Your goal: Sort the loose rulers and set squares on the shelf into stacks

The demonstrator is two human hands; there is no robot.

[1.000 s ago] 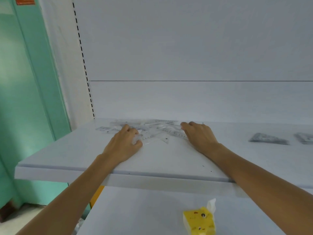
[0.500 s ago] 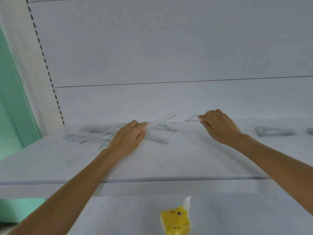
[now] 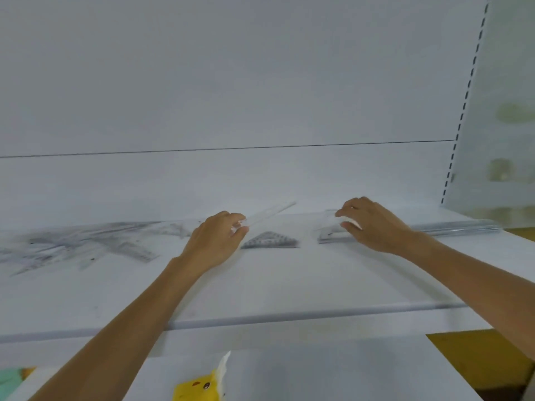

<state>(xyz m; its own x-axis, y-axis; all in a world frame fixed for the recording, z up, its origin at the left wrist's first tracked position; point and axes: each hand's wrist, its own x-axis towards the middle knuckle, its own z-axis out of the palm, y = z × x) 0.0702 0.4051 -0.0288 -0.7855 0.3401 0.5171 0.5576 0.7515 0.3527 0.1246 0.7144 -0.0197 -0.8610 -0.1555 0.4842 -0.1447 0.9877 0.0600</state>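
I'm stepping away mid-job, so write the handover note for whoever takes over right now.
Left hand pinches a clear ruler, angled up off the shelf.
Right hand hovers with curled fingers over the right stack; blur hides whether it holds a piece.
Done: a set-square stack at centre, the right stack, and long rulers at far right.
Left to do: place the clear ruler, then sort the loose pile at the left.

A yellow tissue pack (image 3: pixel 199 386) lies on the lower shelf (image 3: pixel 318 377), with a white tissue (image 3: pixel 224 366) poking from its top. A slotted upright (image 3: pixel 463 108) borders the white back panel (image 3: pixel 231 82) on the right.
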